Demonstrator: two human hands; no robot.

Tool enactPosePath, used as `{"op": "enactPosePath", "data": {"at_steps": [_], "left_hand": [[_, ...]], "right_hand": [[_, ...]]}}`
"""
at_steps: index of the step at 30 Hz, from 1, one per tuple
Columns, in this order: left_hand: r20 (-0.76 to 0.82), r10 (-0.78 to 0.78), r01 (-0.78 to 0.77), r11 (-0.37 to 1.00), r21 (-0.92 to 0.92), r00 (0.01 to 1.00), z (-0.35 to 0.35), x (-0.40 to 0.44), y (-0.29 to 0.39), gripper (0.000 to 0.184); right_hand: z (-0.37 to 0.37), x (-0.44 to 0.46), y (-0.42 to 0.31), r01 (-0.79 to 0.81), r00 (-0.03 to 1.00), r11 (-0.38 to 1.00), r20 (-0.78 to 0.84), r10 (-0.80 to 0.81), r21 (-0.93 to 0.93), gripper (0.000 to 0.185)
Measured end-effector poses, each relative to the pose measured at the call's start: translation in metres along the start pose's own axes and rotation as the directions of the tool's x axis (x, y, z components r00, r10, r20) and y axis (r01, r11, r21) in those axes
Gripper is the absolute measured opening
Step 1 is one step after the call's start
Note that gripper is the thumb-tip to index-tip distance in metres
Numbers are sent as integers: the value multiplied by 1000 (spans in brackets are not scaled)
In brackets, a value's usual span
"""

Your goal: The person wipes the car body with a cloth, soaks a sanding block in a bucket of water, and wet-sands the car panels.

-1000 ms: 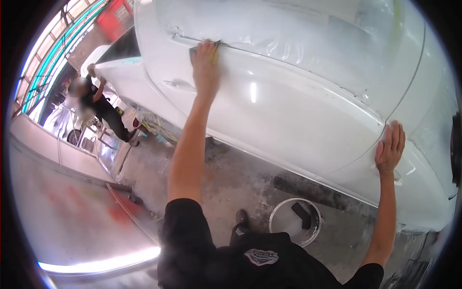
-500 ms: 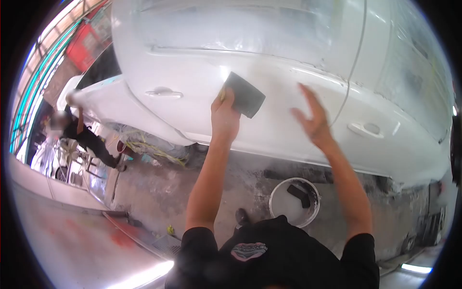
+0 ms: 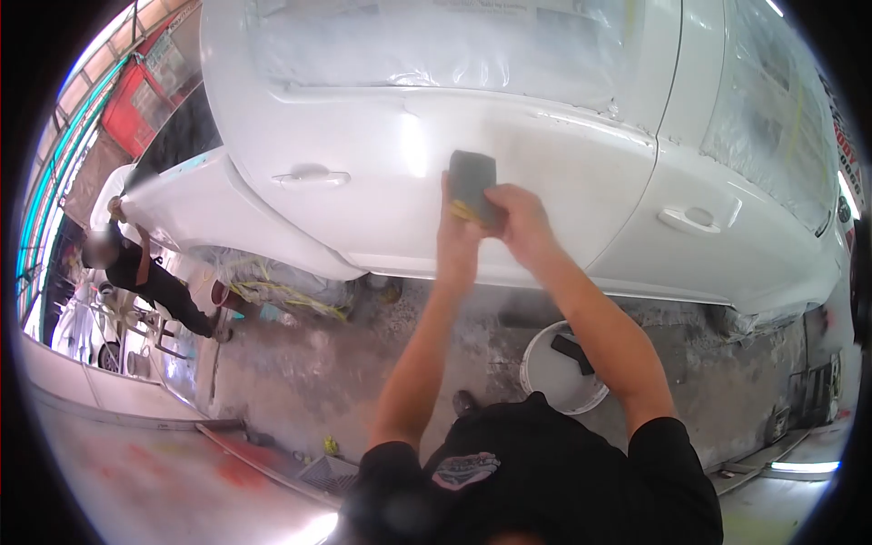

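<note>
Both my hands are closed on a dark grey piece of sandpaper [image 3: 473, 174], held up in front of a white car door [image 3: 354, 218]. A yellowish pad edge [image 3: 465, 213] shows at its lower side. My left hand [image 3: 458, 243] grips it from below and the left, its fingers partly hidden behind it. The thumb and fingers of my right hand [image 3: 522, 218] hold the lower right edge. I cannot tell whether the sandpaper touches the door.
Below the door stands a white bucket [image 3: 529, 374] with cloudy liquid and dark pieces [image 3: 570, 352] in it. Plastic film [image 3: 436, 54] covers the car windows. At the left, another person [image 3: 150, 272] in dark clothes has raised hands near the car's front.
My right hand has come left from open space and taken hold of the sandpaper. My left hand has shifted right, and the sandpaper has turned more upright and looks narrower.
</note>
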State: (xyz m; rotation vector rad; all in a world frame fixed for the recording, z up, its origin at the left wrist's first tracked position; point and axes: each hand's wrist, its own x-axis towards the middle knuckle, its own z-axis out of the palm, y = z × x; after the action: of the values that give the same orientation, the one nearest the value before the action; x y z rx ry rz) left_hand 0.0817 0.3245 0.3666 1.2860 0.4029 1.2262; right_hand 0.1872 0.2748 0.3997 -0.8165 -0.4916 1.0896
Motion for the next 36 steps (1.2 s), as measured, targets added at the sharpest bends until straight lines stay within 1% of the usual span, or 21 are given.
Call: {"op": "enactPosePath", "data": {"at_steps": [2,3,6,7,9,10,11,12,13,14,15,18,20,22,24,28,29,30,31,34,36], "left_hand": [[-75,164,-180,896,-407,984,2,-9,-19,73],[-104,134,-163,917,-364,986,1,-8,-17,70],[-237,74,-98,991,-91,969,-6,5,-4,69],[-293,23,-93,969,-227,956,-2,7,16,60],[-382,-93,-17,962,-274,919,-19,21,14,53],[-426,-146,14,955,-298,893,-25,31,15,51],[-519,-20,-117,966,-229,855,-28,44,16,45],[-496,76,-124,990,-64,865,-36,52,33,47],[-466,306,-254,952,173,830,-53,71,29,47],[-445,460,-339,882,327,768,-50,84,50,47],[-293,678,-316,623,716,674,-64,101,47,46],[-39,672,-258,337,906,740,-68,157,30,48],[85,644,-153,50,987,760,-52,185,-17,50],[-72,724,-139,228,964,686,-18,189,-39,53],[10,671,-169,172,971,742,16,170,-56,53],[160,570,-246,77,966,806,-10,164,-54,53],[52,640,-171,125,977,766,-42,192,-56,49],[20,740,-167,125,978,672,-56,200,-31,45],[-55,769,-167,207,964,637,-72,212,-11,43],[-179,748,21,216,976,639,-80,232,7,48],[-204,735,-37,298,954,646,-45,208,-17,51]], "right_hand": [[3,9,24,-87,996,996,17,88,-14,21],[9,11,28,-132,991,991,28,133,-23,21],[22,17,24,-101,991,978,69,115,-184,20],[25,18,20,-93,988,959,91,122,-267,20],[31,26,7,-68,980,902,143,141,-426,21],[29,31,0,122,979,729,202,22,-674,21],[24,36,-10,298,952,464,297,-78,-834,22],[18,41,-21,435,898,141,416,-144,-889,25],[11,47,-37,507,834,-140,525,-169,-850,29],[0,54,-54,531,758,-410,632,-162,-742,34],[-14,66,-71,563,698,-503,703,-136,-656,35],[-43,90,-120,630,532,-694,844,60,-348,40],[-54,101,-144,665,449,-724,872,192,-183,46],[-66,107,-153,711,391,-697,876,282,-92,54],[-69,112,-152,728,376,-679,883,281,-93,60],[-76,125,-151,772,335,-627,904,266,-101,63],[-77,127,-149,776,333,-621,908,254,-111,63],[-77,126,-147,779,334,-616,910,246,-119,62],[-77,126,-149,776,337,-618,911,238,-126,62],[-76,125,-149,766,324,-633,917,233,-110,61],[-74,120,-150,758,342,-641,910,233,-121,60]]}}
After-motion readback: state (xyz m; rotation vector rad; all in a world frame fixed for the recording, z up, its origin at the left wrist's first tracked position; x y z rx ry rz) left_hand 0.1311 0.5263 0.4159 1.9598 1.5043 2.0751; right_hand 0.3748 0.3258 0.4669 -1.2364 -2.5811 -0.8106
